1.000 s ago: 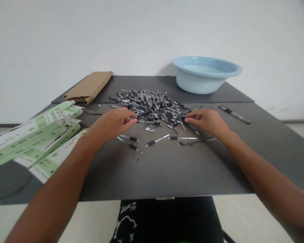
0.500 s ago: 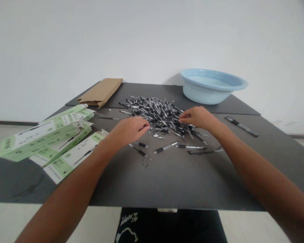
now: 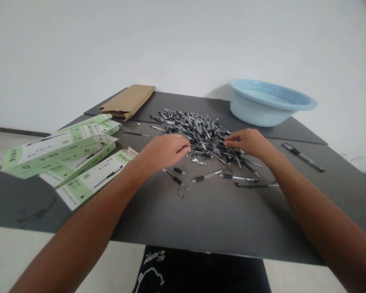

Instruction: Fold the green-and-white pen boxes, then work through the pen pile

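A heap of black-and-clear pens point(image 3: 198, 126) lies in the middle of the dark table. At the heap's near left edge is my left hand point(image 3: 169, 149), its thumb and fingertips brought together; whatever they pinch is too small to make out. My right hand point(image 3: 247, 143) reaches the heap's right side, thumb and forefinger bent close together at the pens, and I cannot make out what lies between them. In front of the hands, several loose pens lie apart, among them a clear pen with a black grip point(image 3: 208, 176). Small silvery tips point(image 3: 198, 161) are scattered beside the heap.
Green-and-white pen boxes point(image 3: 88, 179) lie piled at the left. Behind them is a brown paper bag point(image 3: 128, 101). A light blue basin point(image 3: 262, 110) stands at the back right, before the white wall. One capped pen point(image 3: 303, 156) rests alone on the right.
The view has turned a little, so the table and its things appear shifted to the right and tilted. Both hands keep nearly the same places beside the heap of pens.
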The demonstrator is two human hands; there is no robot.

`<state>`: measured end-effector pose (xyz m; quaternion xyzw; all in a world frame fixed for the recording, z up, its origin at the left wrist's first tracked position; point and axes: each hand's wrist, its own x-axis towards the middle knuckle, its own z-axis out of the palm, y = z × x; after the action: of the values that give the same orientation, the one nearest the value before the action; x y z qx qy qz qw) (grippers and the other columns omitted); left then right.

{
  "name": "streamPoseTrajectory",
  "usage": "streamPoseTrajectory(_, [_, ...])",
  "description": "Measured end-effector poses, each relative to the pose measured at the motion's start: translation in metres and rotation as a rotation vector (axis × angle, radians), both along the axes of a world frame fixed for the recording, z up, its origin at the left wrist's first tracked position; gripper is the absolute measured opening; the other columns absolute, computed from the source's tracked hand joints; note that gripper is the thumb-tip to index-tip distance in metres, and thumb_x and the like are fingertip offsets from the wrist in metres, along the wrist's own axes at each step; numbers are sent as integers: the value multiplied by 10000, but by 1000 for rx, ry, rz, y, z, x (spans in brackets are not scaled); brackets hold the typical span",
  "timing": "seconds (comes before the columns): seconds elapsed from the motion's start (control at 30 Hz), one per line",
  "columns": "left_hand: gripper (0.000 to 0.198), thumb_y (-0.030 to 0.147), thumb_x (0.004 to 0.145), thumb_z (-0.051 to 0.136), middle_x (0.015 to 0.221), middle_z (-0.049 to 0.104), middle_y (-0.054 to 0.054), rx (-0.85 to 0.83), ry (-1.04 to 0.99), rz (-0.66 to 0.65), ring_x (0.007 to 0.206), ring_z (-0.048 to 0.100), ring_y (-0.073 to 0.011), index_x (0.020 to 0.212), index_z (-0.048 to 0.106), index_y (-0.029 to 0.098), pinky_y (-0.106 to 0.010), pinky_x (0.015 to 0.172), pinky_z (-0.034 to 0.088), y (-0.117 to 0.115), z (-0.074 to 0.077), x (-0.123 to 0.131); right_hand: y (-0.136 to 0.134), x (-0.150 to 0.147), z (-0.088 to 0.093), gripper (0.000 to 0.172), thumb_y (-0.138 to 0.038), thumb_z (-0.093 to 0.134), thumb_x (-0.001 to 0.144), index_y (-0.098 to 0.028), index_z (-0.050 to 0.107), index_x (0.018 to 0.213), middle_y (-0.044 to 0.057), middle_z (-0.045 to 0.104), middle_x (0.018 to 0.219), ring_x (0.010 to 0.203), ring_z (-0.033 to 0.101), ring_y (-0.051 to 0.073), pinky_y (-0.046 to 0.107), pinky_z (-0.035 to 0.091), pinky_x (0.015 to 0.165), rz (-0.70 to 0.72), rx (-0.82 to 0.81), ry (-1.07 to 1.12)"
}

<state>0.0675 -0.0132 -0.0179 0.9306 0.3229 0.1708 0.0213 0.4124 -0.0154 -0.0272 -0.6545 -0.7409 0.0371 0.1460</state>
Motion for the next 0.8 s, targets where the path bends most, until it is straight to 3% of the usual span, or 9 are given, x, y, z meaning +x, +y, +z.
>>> streamPoseTrajectory(0.27, [291, 304, 1072, 527, 927, 772, -74, -35, -16, -19, 799, 664, -201, 1022, 780, 168, -314, 733, 429, 2, -5, 1, -13, 13, 19, 185, -483, 809, 881, -354, 908, 969, -17, 875, 954, 890, 820, 283, 355, 593, 760, 18, -57, 30])
streamPoseTrajectory(0.43, [305, 337, 1069, 535, 872, 759, -70, -58, -37, -8, 774, 654, -203, 1001, 778, 167, -313, 712, 406, 4, -5, 1, -32, 21, 26, 268, -534, 765, 918, -343, 902, 1046, -6, 875, 948, 886, 821, 290, 362, 598, 786, -24, -40, 53])
streamPoseTrajectory(0.57, [329, 374, 1068, 535, 817, 732, -56, -68, -49, -17, 766, 654, -203, 922, 755, 177, -311, 706, 402, 6, -9, 3, -41, 22, 23, 314, -525, 705, 968, -334, 879, 1147, -7, 876, 1029, 957, 825, 284, 348, 614, 828, -5, -35, 104])
streamPoseTrajectory(0.7, [408, 423, 1080, 520, 744, 695, -44, -66, -62, -10, 741, 644, -199, 803, 697, 181, -312, 691, 393, 3, -10, 7, -49, 14, 13, 360, -508, 638, 1015, -300, 848, 1221, 21, 849, 1208, 1091, 799, 287, 373, 611, 922, 124, -15, 220])
streamPoseTrajectory(0.8, [455, 465, 1096, 506, 762, 725, -42, -105, -128, 9, 754, 663, -192, 799, 707, 185, -311, 696, 407, -4, -7, 12, -57, -2, 5, 362, -492, 614, 1041, -274, 831, 1232, 50, 835, 1208, 1095, 778, 269, 389, 591, 966, 201, 55, 304])
